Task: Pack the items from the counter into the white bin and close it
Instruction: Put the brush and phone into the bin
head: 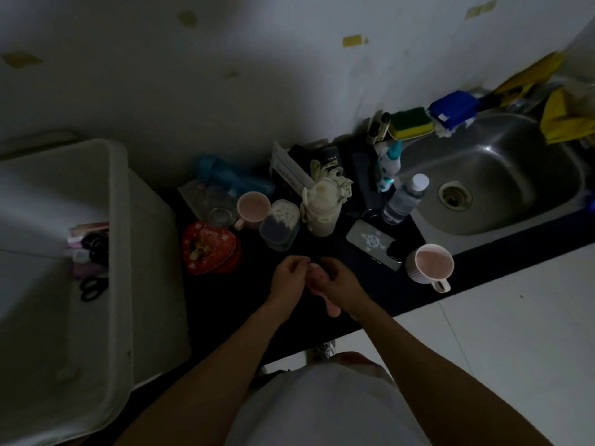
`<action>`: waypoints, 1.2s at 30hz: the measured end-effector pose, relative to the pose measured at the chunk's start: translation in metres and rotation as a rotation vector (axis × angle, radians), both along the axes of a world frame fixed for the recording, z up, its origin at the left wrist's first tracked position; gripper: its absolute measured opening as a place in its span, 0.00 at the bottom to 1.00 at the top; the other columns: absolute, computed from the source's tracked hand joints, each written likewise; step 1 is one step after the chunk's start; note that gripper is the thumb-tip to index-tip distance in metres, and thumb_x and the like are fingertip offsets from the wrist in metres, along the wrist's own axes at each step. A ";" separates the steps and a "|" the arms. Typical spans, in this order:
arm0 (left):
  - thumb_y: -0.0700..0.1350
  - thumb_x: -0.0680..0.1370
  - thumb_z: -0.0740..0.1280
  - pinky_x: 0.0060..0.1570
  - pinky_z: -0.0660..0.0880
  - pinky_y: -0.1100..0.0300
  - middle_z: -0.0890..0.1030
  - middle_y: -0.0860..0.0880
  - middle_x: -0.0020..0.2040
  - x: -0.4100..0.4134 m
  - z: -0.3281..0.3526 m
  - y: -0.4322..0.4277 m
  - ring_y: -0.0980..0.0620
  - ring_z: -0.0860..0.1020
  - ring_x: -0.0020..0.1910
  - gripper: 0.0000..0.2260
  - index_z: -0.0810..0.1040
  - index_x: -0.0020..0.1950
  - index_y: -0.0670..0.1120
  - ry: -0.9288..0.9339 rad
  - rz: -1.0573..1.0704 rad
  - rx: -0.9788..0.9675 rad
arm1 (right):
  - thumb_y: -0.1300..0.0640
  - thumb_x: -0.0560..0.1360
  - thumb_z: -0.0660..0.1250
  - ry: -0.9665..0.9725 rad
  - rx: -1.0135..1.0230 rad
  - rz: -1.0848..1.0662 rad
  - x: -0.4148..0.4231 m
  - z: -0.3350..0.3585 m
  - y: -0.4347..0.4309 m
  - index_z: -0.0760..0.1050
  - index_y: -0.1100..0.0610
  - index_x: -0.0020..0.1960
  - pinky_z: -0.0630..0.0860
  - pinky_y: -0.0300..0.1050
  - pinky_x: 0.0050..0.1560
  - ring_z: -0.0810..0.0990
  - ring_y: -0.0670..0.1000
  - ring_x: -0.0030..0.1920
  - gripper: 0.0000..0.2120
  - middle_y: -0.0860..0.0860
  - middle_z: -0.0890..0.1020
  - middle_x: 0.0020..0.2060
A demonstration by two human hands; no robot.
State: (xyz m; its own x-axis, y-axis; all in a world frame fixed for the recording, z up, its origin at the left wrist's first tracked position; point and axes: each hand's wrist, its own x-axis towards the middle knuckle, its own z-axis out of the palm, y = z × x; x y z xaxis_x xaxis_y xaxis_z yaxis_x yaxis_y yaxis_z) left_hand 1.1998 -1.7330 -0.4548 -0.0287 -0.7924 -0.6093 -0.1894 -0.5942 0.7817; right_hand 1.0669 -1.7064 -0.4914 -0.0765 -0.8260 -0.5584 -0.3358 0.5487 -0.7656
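Dark table, crowded: heart tin left, mug, swab box, cream bottle mid, phone and second mug near front edge, water bottle beside sink.

Dim, underexposed wide-angle view, heavy shadow over the counter, soft blur, bowed edges

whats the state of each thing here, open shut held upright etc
white bin, open, scissors inside
pink item, held above the counter
right hand, grips pink item
left hand, curled at its top end, grip unclear
heart tin, lid on
water bottle, upright, capped
pink mug by sink, upright
pink mug by tin, upright
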 end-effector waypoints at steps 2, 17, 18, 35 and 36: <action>0.42 0.81 0.62 0.45 0.77 0.61 0.81 0.46 0.52 0.002 -0.003 0.003 0.52 0.80 0.50 0.07 0.79 0.53 0.48 -0.014 0.013 0.006 | 0.51 0.68 0.76 0.040 0.022 0.035 0.004 -0.005 0.000 0.71 0.56 0.68 0.77 0.46 0.55 0.79 0.51 0.55 0.31 0.53 0.80 0.59; 0.50 0.78 0.68 0.52 0.80 0.51 0.79 0.49 0.60 -0.014 0.005 0.000 0.49 0.78 0.58 0.18 0.72 0.67 0.49 0.218 -0.013 0.141 | 0.53 0.71 0.75 -0.315 -0.110 -0.179 -0.014 0.018 0.007 0.76 0.51 0.61 0.78 0.32 0.43 0.82 0.39 0.50 0.19 0.45 0.82 0.52; 0.50 0.78 0.68 0.53 0.80 0.49 0.79 0.47 0.60 -0.018 0.006 -0.001 0.48 0.79 0.58 0.18 0.72 0.67 0.48 0.229 -0.020 0.140 | 0.52 0.72 0.74 -0.331 -0.116 -0.168 -0.016 0.020 0.007 0.76 0.49 0.61 0.78 0.32 0.44 0.82 0.39 0.50 0.18 0.44 0.83 0.51; 0.49 0.79 0.68 0.59 0.77 0.45 0.79 0.48 0.57 -0.029 0.012 -0.007 0.49 0.79 0.55 0.16 0.73 0.65 0.48 0.111 -0.046 0.119 | 0.58 0.74 0.65 0.485 0.027 -0.089 -0.061 0.005 0.005 0.65 0.57 0.71 0.64 0.58 0.69 0.53 0.64 0.74 0.26 0.59 0.53 0.76; 0.49 0.79 0.68 0.59 0.76 0.44 0.78 0.47 0.58 -0.027 0.013 -0.009 0.48 0.78 0.56 0.17 0.73 0.66 0.48 0.098 -0.049 0.122 | 0.60 0.74 0.65 0.528 0.017 -0.094 -0.059 0.007 0.005 0.66 0.57 0.70 0.66 0.56 0.66 0.56 0.64 0.72 0.25 0.60 0.56 0.74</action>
State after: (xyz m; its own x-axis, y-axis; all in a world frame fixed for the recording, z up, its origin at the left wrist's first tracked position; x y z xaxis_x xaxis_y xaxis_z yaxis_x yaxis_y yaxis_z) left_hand 1.1732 -1.7416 -0.4417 -0.1296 -0.7087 -0.6935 -0.1466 -0.6780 0.7203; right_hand 1.0075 -1.7018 -0.4848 -0.4240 -0.7931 -0.4373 -0.6214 0.6060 -0.4966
